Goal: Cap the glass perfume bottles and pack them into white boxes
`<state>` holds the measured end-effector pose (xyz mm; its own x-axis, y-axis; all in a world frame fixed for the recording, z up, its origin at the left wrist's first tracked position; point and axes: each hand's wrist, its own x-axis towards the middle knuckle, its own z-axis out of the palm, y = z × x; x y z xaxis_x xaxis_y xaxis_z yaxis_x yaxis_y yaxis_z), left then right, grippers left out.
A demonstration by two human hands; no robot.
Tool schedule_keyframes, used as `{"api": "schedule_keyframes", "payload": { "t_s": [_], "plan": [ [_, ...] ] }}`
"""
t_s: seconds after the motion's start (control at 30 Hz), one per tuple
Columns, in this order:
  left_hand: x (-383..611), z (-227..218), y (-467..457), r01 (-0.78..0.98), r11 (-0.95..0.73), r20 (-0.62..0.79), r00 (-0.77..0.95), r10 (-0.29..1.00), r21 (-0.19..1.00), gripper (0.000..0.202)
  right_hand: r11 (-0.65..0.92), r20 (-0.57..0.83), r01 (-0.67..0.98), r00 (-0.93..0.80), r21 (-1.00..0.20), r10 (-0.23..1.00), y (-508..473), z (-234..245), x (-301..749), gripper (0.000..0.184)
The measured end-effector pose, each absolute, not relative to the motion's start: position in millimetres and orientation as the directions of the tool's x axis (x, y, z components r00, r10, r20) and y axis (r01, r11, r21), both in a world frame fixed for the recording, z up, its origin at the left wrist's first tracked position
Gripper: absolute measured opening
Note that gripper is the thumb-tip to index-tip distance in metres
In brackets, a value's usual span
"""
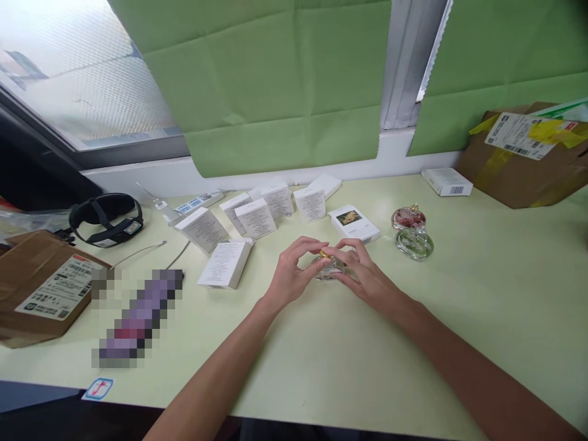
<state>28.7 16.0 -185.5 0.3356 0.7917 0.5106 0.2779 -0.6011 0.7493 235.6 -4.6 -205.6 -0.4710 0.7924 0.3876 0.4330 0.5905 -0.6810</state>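
Between my hands, low over the table, is a small clear glass bottle (328, 269) with a gold-coloured cap, like a perfume bottle. The fingers of my left hand (294, 266) close on its left side and top, around the cap. My right hand (362, 266) grips it from the right, with fingers at the cap and the glass. Fingers partly cover the bottle. To the right lie two similar round glass bottles, one with red contents (407, 218) and one with green contents (414, 244). Just behind my hands is a white box with a flower picture (353, 225).
Several white printed boxes (256, 218) stand behind and left; another box (226, 263) lies nearer. Cardboard boxes sit at left (73, 269) and right (523, 165). A black headset (108, 220), a power strip (199, 202), cables and a blurred-out object (142, 315) are at left.
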Motion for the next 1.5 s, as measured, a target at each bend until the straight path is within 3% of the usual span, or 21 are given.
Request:
{"api": "schedule_keyframes", "payload": {
  "t_s": [0.2, 0.27, 0.37, 0.43, 0.53, 0.67, 0.77, 0.93, 1.2, 1.5],
  "plan": [
    [25, -179, 16, 0.292, -0.579, 0.483, 0.340, 0.807, 0.762, 0.027, 0.568, 0.374, 0.381, -0.474, -0.729, 0.797, -4, -204, 237, 0.049],
    [23, -174, 22, 0.281, -0.520, 0.452, 0.273, 0.849, 0.807, 0.032, 0.559, 0.371, 0.351, -0.476, -0.751, 0.797, -2, -204, 240, 0.048],
    [25, -166, 44, 0.422, -0.277, 0.243, 0.134, 0.961, 0.863, 0.041, 0.508, 0.364, 0.337, -0.406, -0.793, 0.838, 2, -197, 247, 0.049],
    [36, -165, 63, 0.558, -0.147, 0.086, 0.134, 0.987, 0.816, 0.040, 0.452, 0.354, 0.347, -0.310, -0.822, 0.882, 4, -190, 254, 0.052],
    [64, -167, 93, 0.605, -0.118, 0.005, 0.185, 0.983, 0.787, 0.052, 0.413, 0.346, 0.357, -0.237, -0.838, 0.908, 6, -181, 265, 0.055],
    [102, -172, 124, 0.633, -0.095, -0.077, 0.239, 0.968, 0.769, 0.072, 0.394, 0.279, 0.368, -0.326, -0.842, 0.903, 5, -179, 271, 0.061],
    [112, -173, 137, 0.641, -0.106, -0.123, 0.302, 0.945, 0.760, 0.088, 0.330, 0.154, 0.413, -0.403, -0.849, 0.902, 2, -181, 269, 0.065],
    [113, -165, 146, 0.679, -0.186, -0.169, 0.420, 0.892, 0.710, 0.083, 0.271, 0.041, 0.427, -0.475, -0.863, 0.879, -2, -179, 263, 0.062],
    [163, -154, 154, 0.804, -0.371, -0.195, 0.502, 0.843, 0.465, 0.110, 0.241, 0.028, 0.393, -0.475, -0.887, 0.880, -6, -172, 265, 0.075],
    [149, -143, 162, 0.817, -0.494, -0.246, 0.565, 0.787, 0.298, 0.105, 0.302, 0.091, 0.409, -0.460, -0.861, 0.883, -6, -164, 276, 0.079]
  ]
}}
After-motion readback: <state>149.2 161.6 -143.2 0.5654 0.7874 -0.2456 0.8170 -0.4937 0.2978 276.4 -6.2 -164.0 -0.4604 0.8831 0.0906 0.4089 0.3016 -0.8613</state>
